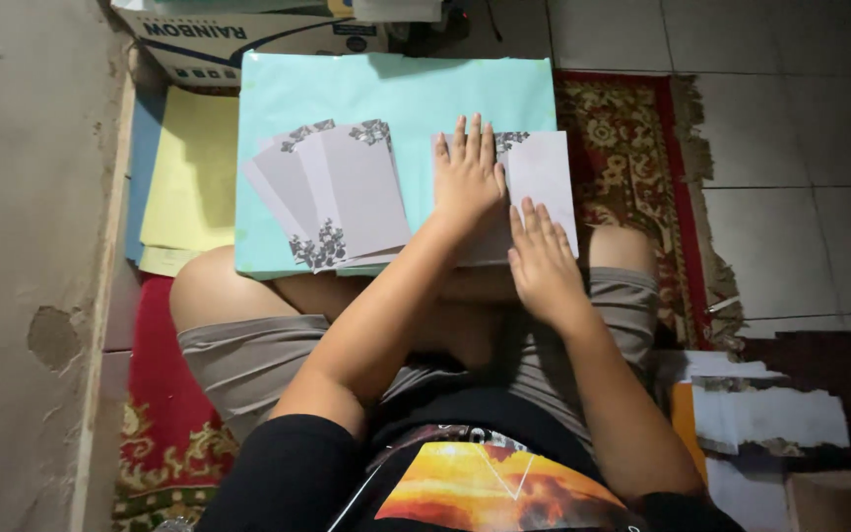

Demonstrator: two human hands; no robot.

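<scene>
Left hand: the left hand (468, 175) is lying palm down on the right-hand stack of pale cards (542, 175), fingers straight and held close together, pointing away from the body. It is pressing flat on the cards, not pinching anything.

Right hand: the right hand (542, 258) is resting just beside and below the left one, palm down on the near edge of the same stack, fingers extended and only slightly parted — the thumb side is touching the left wrist area. It is gripping nothing.

Right-hand stack: these pale cards are sitting on the right part of the light blue board (396, 94), with a grey floral corner showing beside the left fingertips. How many cards are lying under the hands cannot be told.

Fanned cards: a second set of pale cards (332, 192) is lying spread like a fan on the left part of the board, well apart from both hands, grey floral prints showing at top and bottom corners.

Board: it is resting across the person's knees, its far edge reaching toward a cardboard box (248, 39).

Surroundings: yellow sheets (189, 177) are lying left of the board — a red patterned rug (632, 148) is showing to its right, and torn white paper (770, 414) is lying near the right elbow.
</scene>
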